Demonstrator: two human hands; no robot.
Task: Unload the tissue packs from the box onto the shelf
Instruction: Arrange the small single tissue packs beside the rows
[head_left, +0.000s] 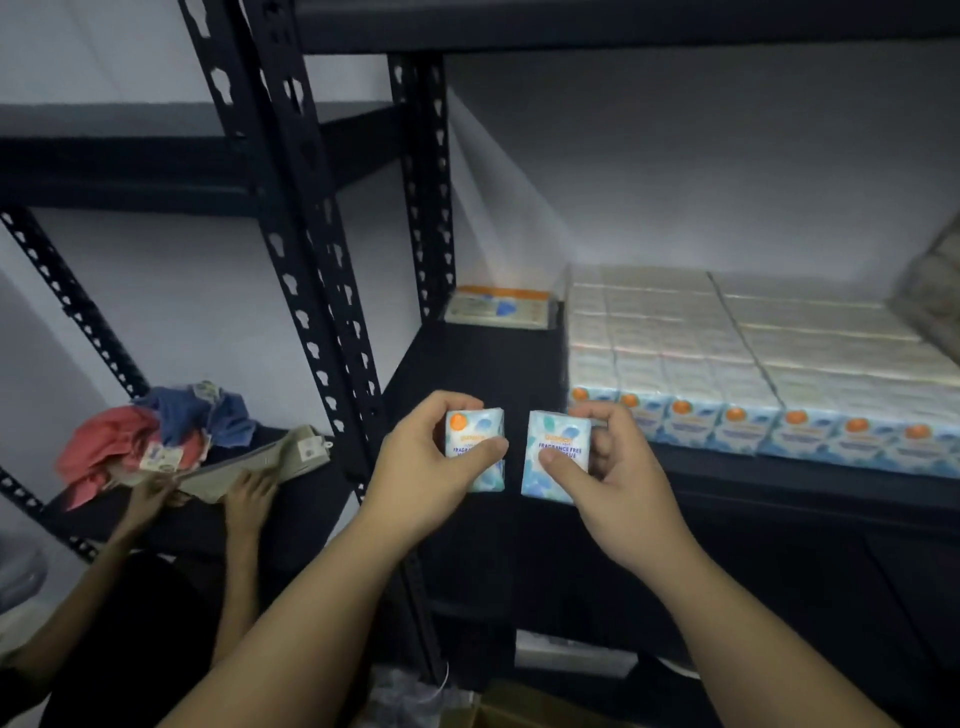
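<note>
My left hand (423, 457) grips a small blue-and-white tissue pack (480, 434) with an orange dot, held upright in front of the black shelf (467, 374). My right hand (618, 478) holds a second, matching tissue pack (553, 452) just to the right of the first. Both packs hover at the shelf's front edge, left of the rows of stacked tissue packs (727, 374) that fill the right part of the shelf. One flat pack (498, 309) lies at the back left corner. A cardboard box (519, 709) shows partly at the bottom edge.
Black metal uprights (306, 249) divide this shelf from a neighbouring one on the left, where another person's hands (249, 493) handle folded cloths (156, 441). A crinkled plastic-wrapped bundle (935, 291) sits at the far right. A white item (571, 657) lies on the lower shelf.
</note>
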